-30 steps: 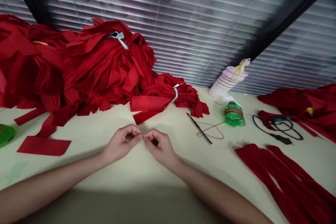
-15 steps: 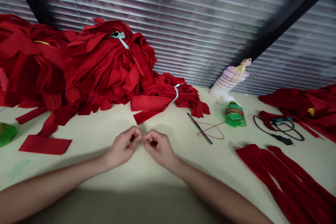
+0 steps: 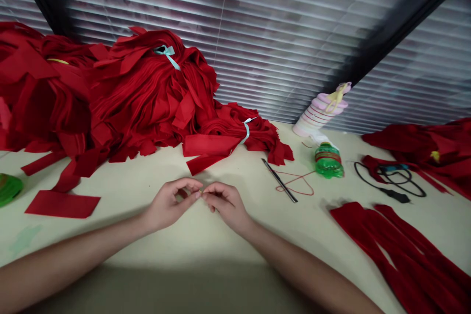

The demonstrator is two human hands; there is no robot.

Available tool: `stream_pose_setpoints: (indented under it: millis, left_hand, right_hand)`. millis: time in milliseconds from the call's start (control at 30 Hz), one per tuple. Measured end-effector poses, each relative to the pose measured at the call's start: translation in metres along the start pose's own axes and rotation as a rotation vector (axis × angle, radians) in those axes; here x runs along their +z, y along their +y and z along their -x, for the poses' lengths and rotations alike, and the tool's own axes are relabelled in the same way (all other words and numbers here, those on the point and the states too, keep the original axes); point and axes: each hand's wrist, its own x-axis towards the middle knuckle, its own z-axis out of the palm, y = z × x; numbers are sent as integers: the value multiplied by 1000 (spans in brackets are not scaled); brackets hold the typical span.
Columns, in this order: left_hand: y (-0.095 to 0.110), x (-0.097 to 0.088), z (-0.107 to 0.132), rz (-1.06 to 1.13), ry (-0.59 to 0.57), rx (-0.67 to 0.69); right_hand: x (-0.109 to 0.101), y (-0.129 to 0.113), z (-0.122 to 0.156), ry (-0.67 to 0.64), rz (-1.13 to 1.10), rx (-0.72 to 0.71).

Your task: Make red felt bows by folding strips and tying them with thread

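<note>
My left hand (image 3: 169,201) and my right hand (image 3: 224,202) meet above the cream table (image 3: 206,240), fingertips together. Between them is a tiny gold-coloured piece (image 3: 201,191), too small to identify, pinched from both sides. Beyond my hands lies a bundle of red felt strips (image 3: 228,137) tied with a pale blue ribbon (image 3: 246,130). Behind and to its left rises a large heap of red felt strips (image 3: 147,108). A loose red felt rectangle (image 3: 62,204) lies to the left of my hands, out of reach of my fingers.
To the right are a slim black and silver tool (image 3: 279,180), a red thread (image 3: 294,181), a green plastic bottle (image 3: 328,160), a pink and white stack (image 3: 320,113), a black cable (image 3: 386,184) and red strips (image 3: 401,255). Window blinds (image 3: 221,34) stand behind.
My fingers have flattened out from their tighter curl, and both hands still pinch the tiny gold piece at the same spot. The felt and other objects have not moved.
</note>
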Motion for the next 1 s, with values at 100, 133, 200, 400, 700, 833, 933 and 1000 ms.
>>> stream_pose_setpoints:
  millis: [100, 133, 200, 400, 700, 833, 933, 1000]
  left_hand:
    - [1, -2, 0, 7, -42, 15]
    - [2, -3, 0, 6, -43, 12]
    - [2, -5, -1, 8, -35, 0]
    - [0, -5, -5, 58, -18, -39]
    - [0, -6, -4, 86, -14, -53]
    - [-3, -6, -5, 109, 39, -63]
    - [-5, -6, -6, 122, 69, -67]
    - [-5, -6, -6, 120, 50, -73]
  right_hand:
    - [-2, -3, -2, -31, -45, 36]
    - [-3, -4, -3, -45, -57, 46]
    - [-4, -6, -4, -73, -74, 62]
    - [-6, -6, -5, -93, -73, 69]
    - [-4, -5, -4, -56, -38, 58]
    - [-4, -7, -3, -21, -45, 45]
    - [-4, -8, -3, -3, -50, 42]
    - [-4, -8, -3, -4, -53, 41]
